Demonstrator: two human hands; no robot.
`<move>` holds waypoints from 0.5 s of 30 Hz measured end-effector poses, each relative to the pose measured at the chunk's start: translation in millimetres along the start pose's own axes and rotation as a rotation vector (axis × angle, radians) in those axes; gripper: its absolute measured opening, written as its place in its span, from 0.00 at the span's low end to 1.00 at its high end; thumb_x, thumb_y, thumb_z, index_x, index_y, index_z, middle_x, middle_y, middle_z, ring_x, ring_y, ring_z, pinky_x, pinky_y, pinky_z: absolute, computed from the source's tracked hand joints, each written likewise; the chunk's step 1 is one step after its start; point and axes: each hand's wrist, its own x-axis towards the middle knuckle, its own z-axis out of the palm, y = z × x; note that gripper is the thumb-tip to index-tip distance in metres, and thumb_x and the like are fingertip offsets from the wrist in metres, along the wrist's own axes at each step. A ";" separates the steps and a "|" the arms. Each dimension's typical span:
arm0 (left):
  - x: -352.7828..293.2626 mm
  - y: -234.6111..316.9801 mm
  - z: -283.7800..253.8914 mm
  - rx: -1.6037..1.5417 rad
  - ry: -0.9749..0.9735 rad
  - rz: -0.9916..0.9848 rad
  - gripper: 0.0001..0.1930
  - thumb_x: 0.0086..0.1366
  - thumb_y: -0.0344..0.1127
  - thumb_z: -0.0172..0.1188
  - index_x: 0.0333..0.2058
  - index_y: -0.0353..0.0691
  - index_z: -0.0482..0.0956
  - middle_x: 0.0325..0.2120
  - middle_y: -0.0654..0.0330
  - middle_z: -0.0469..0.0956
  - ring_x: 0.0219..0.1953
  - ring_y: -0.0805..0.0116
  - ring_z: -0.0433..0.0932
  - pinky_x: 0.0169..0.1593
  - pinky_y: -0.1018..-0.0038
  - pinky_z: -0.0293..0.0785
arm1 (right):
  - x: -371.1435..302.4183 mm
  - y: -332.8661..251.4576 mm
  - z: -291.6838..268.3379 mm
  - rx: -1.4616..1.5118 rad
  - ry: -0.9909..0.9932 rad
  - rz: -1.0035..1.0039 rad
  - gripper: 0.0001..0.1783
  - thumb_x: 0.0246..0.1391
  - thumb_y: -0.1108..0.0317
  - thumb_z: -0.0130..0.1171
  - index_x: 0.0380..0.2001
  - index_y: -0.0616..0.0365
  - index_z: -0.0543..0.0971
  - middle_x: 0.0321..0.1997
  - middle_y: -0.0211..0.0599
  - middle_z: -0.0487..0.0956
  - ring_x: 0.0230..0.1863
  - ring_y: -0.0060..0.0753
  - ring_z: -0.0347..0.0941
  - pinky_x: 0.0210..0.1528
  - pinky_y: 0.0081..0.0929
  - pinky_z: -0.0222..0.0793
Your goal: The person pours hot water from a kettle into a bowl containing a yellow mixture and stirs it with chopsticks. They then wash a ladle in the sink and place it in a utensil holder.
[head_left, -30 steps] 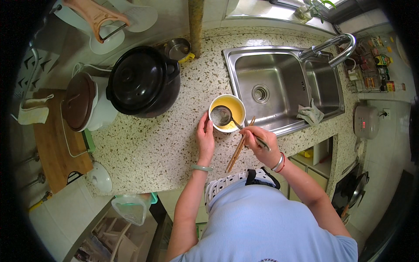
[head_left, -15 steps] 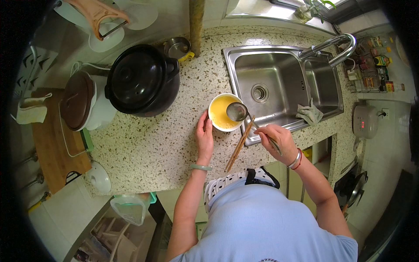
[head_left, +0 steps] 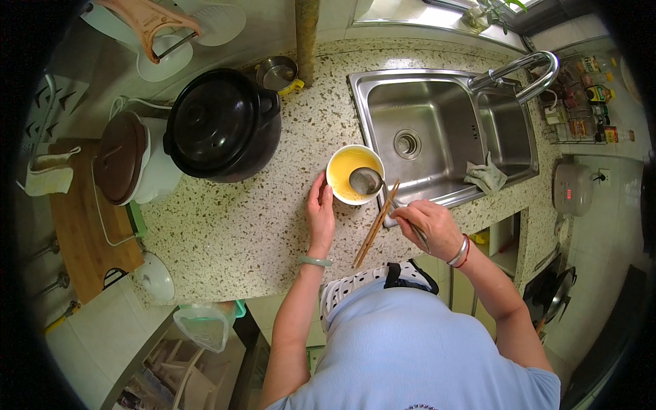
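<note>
A white bowl [head_left: 330,169] of yellow liquid, like beaten egg, stands on the speckled counter beside the sink. My left hand [head_left: 320,212] is curved against its left side, thumb and fingers at the rim. A metal ladle [head_left: 365,180] is gripped by its handle in my closed right hand [head_left: 432,229]. The ladle's round head is over the bowl's right part, at the yellow liquid; whether it dips in is hard to tell. Between the bowl and my right hand, a pair of wooden chopsticks [head_left: 374,232] lies slanted, far ends by the sink's rim.
The steel double sink [head_left: 437,102] with a curved faucet [head_left: 540,87] and a grey rag [head_left: 486,175] is to the right. At the left stand a black lidded pot [head_left: 217,123], a brown-lidded white pot [head_left: 121,157] and a wooden board [head_left: 75,225]. A small metal pan [head_left: 277,74] sits behind.
The ladle's head has shifted slightly left and nearer to me over the bowl, and my right hand has come a little closer to my body. My left hand and the bowl stay nearly in place.
</note>
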 end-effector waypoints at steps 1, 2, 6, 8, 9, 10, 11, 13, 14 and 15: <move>-0.3 0.9 0.4 -0.005 0.001 -0.005 0.20 0.74 0.33 0.48 0.60 0.34 0.68 0.58 0.54 0.71 0.59 0.65 0.69 0.62 0.71 0.65 | -0.1 0.3 0.4 0.001 0.002 -0.004 0.08 0.50 0.74 0.65 0.34 0.58 0.77 0.25 0.38 0.77 0.25 0.39 0.75 0.29 0.32 0.72; -0.7 1.7 0.8 -0.010 0.003 -0.010 0.20 0.74 0.33 0.48 0.61 0.34 0.68 0.58 0.54 0.71 0.59 0.65 0.69 0.62 0.71 0.65 | -0.1 0.7 0.8 0.003 0.004 -0.008 0.08 0.49 0.74 0.65 0.34 0.59 0.77 0.25 0.38 0.77 0.25 0.39 0.75 0.29 0.32 0.72; -1.4 6.3 1.7 -0.013 0.000 -0.029 0.20 0.74 0.33 0.48 0.61 0.34 0.67 0.58 0.54 0.70 0.59 0.65 0.69 0.62 0.71 0.65 | 0.0 1.7 1.1 0.013 -0.009 -0.015 0.08 0.50 0.73 0.64 0.34 0.59 0.77 0.25 0.38 0.77 0.25 0.39 0.75 0.29 0.32 0.72; -0.4 3.7 0.7 -0.006 -0.003 -0.028 0.20 0.74 0.33 0.48 0.61 0.34 0.67 0.58 0.54 0.70 0.59 0.65 0.69 0.62 0.71 0.65 | 0.2 2.0 1.6 0.018 -0.011 -0.020 0.08 0.50 0.73 0.64 0.34 0.59 0.77 0.25 0.39 0.77 0.25 0.39 0.75 0.29 0.32 0.72; 0.1 3.7 0.7 -0.003 -0.004 -0.028 0.19 0.74 0.33 0.48 0.61 0.34 0.67 0.58 0.54 0.70 0.59 0.65 0.69 0.62 0.71 0.65 | 0.6 1.9 1.9 0.023 -0.008 -0.024 0.08 0.50 0.73 0.64 0.34 0.59 0.77 0.25 0.39 0.77 0.25 0.40 0.76 0.29 0.32 0.73; 0.1 3.7 0.8 -0.012 -0.002 -0.032 0.19 0.74 0.33 0.48 0.61 0.34 0.67 0.58 0.54 0.70 0.59 0.65 0.69 0.63 0.71 0.65 | 1.5 1.4 2.1 0.027 -0.005 -0.028 0.08 0.50 0.73 0.64 0.34 0.59 0.77 0.25 0.39 0.78 0.25 0.40 0.76 0.29 0.33 0.73; 0.0 3.5 1.1 -0.022 0.001 -0.036 0.19 0.74 0.33 0.48 0.61 0.34 0.68 0.58 0.55 0.70 0.59 0.65 0.69 0.63 0.71 0.65 | 2.2 1.0 2.4 0.032 -0.002 -0.031 0.08 0.50 0.73 0.64 0.34 0.59 0.77 0.25 0.39 0.78 0.25 0.40 0.76 0.29 0.33 0.73; -0.1 3.5 1.0 -0.033 0.004 -0.036 0.19 0.74 0.33 0.48 0.61 0.34 0.68 0.58 0.55 0.71 0.59 0.65 0.69 0.63 0.71 0.64 | 3.1 0.3 2.4 0.041 -0.019 -0.023 0.08 0.50 0.73 0.64 0.34 0.59 0.77 0.26 0.40 0.78 0.25 0.40 0.76 0.29 0.32 0.73; 0.0 2.8 0.7 -0.035 0.005 -0.032 0.19 0.73 0.33 0.48 0.61 0.34 0.68 0.58 0.55 0.71 0.59 0.65 0.69 0.63 0.71 0.64 | 3.6 -0.1 2.6 0.046 -0.027 -0.019 0.08 0.50 0.73 0.64 0.34 0.60 0.77 0.26 0.40 0.78 0.25 0.40 0.76 0.29 0.32 0.73; 0.2 2.5 0.9 -0.035 0.003 -0.027 0.19 0.73 0.33 0.48 0.61 0.34 0.68 0.58 0.55 0.71 0.59 0.65 0.69 0.63 0.71 0.64 | 3.8 -0.8 2.7 0.051 -0.027 -0.012 0.08 0.50 0.73 0.64 0.34 0.60 0.77 0.26 0.40 0.78 0.25 0.40 0.76 0.29 0.32 0.73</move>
